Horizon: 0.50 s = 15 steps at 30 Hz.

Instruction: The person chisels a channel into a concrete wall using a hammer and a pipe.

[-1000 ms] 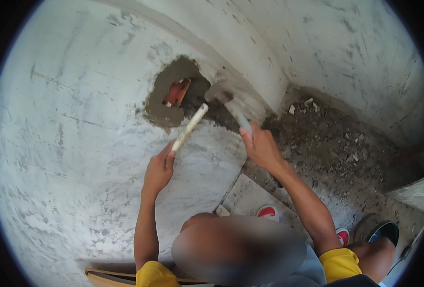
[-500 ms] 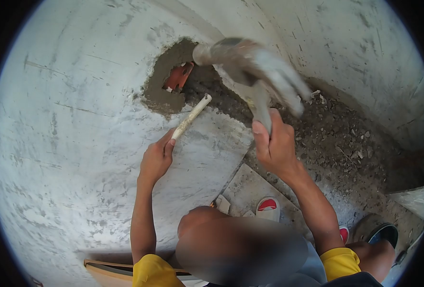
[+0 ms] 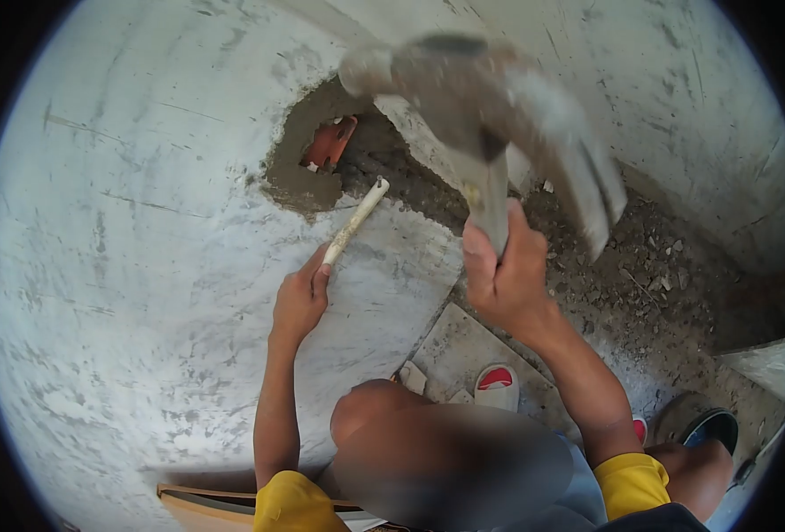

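Note:
My left hand is closed around the lower end of a slim off-white rod, dirty along its side and with a small dark hole at its tip. The rod points up toward a hole in the wall, below an orange-red box set in grey mortar. My right hand grips a claw hammer by its handle. The hammer head is raised close to the camera and blurred, its claw to the right, and it covers part of the wall hole and corner.
A scuffed white wall fills the left side, meeting a second wall at right. Rubble lies on the floor along it. A flat slab and a sandal are below. A wooden-edged panel leans at lower left.
The hammer has come up nearer the camera, its claw swinging right and down. My left hand has shifted slightly right with the rod, whose tip stays by the hole.

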Each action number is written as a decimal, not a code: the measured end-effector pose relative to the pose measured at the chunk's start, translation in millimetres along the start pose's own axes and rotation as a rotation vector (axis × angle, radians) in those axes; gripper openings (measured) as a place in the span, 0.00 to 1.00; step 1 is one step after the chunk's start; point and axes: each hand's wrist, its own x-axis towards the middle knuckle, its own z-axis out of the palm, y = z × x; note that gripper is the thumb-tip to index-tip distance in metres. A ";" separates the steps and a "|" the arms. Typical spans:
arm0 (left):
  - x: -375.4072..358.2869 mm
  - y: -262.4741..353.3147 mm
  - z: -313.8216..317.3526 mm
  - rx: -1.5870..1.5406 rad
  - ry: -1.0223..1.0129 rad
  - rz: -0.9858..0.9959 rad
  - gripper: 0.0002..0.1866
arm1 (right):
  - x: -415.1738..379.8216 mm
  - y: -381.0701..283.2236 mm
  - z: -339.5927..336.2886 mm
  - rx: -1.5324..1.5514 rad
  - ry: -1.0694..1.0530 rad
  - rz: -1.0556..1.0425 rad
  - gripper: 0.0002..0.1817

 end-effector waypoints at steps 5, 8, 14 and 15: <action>-9.3 -7.6 10.9 0.019 0.038 0.019 0.20 | -17.8 67.5 18.2 -0.266 -0.357 0.358 0.18; -7.8 -8.4 18.8 0.006 0.094 0.047 0.20 | -0.3 43.6 -5.2 -0.185 -0.343 0.350 0.17; -9.3 -5.9 17.8 0.053 0.096 -0.017 0.21 | -17.0 33.9 13.6 -0.069 -0.054 -0.003 0.19; -9.3 -6.4 19.8 0.054 0.099 0.000 0.21 | -19.6 49.8 16.3 -0.149 -0.284 0.248 0.19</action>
